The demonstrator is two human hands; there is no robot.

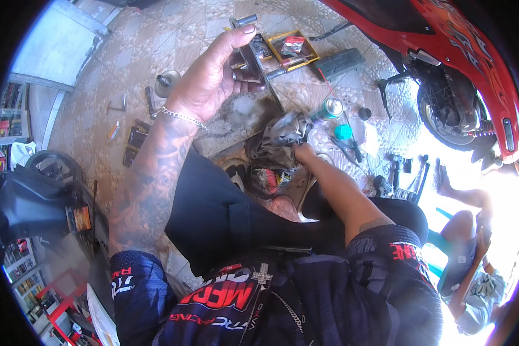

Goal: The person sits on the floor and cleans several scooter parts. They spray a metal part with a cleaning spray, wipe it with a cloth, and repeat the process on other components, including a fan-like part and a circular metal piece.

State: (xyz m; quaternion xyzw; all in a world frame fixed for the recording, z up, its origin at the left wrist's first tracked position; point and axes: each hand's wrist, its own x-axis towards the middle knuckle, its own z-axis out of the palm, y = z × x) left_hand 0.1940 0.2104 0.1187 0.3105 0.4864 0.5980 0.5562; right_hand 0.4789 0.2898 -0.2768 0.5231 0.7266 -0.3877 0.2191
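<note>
My left hand (216, 72) is raised over the floor, its fingers curled round a dark metal bar (251, 62) with short tubes at its ends. Its thumb stretches along the upper end, and part of the bar is hidden behind the hand. Lower down, between my legs, my right hand (305, 153) grips a crumpled grey rag (277, 141). Under the rag a small red and dark item (265, 180) shows, too covered to name. Just past the rag stands a spray can (327, 108), with a teal cap (343, 132) beside it.
A yellow-edged tray (294, 49) and a dark green case (340, 63) lie ahead. Loose tools, including a T-handle (117, 104), lie left. A red motorcycle (473, 75) stands at the right, above a seated person (473, 271). Black bodywork (34, 202) is on the left.
</note>
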